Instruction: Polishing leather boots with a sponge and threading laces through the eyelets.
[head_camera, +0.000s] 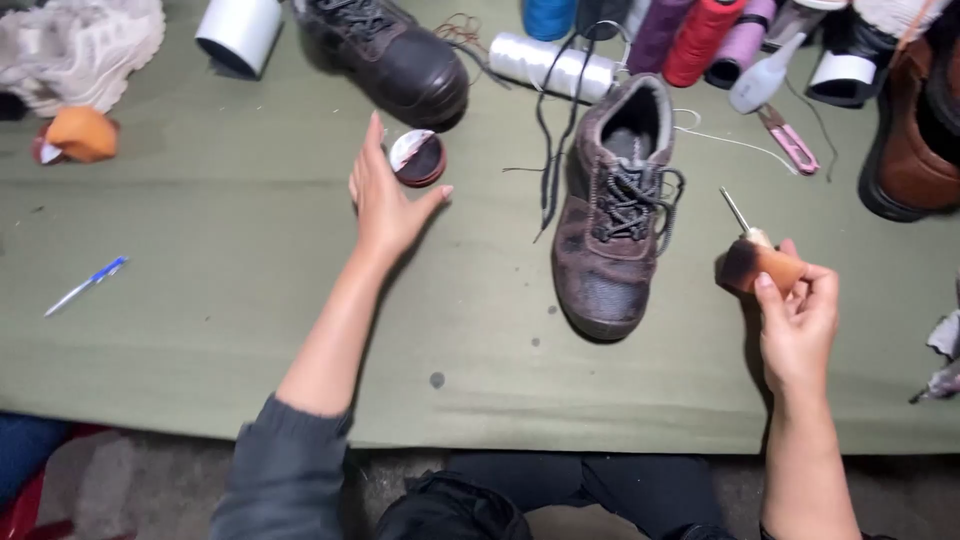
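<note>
Two bare hands show: the left hand (385, 195) spread open beside one small round tin (418, 158), the right hand (798, 318) closed on one sponge dauber (758, 262). Three shoes can be counted: one worn brown laced shoe (612, 215) at the centre, one black boot (395, 55) far left of it and one tan boot (912, 130) at the far right edge. Also one white spool (555, 65) lying far centre, about five upright thread cones (700, 38) behind it, one pink thread snip (790, 140), one blue pen (85, 285) near left and one white roll (238, 35) far left.
</note>
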